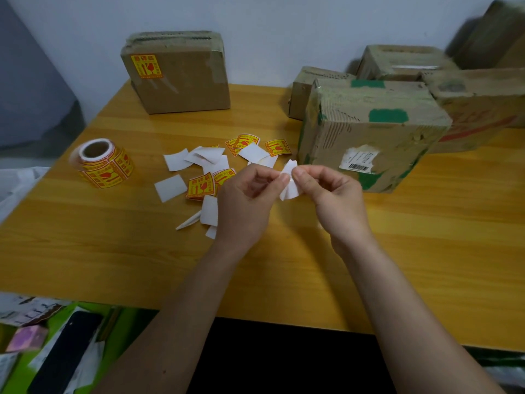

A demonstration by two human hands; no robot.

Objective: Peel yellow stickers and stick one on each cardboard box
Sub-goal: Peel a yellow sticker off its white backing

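both hands pinch one sticker above the table

the left hand (244,206) and the right hand (332,194) meet over the wooden table (113,251). between them is one sticker piece (288,182), white side to the camera, bent and glossy. the left thumb and forefinger are curled and pinch its left edge; the right fingertips pinch its upper right edge. the other fingers of both hands are folded in toward the palm.

on the table behind the hands lie loose yellow stickers (200,187) with red print, mixed with flat white backing squares (170,187). a roll of yellow stickers (102,163) lies to the left, its cardboard core open. a brown cardboard box (181,81) at the back carries one yellow sticker (145,66) on its face. a worn box (369,137) with green patches and a torn white label stands just beside the right hand, with more boxes behind it.
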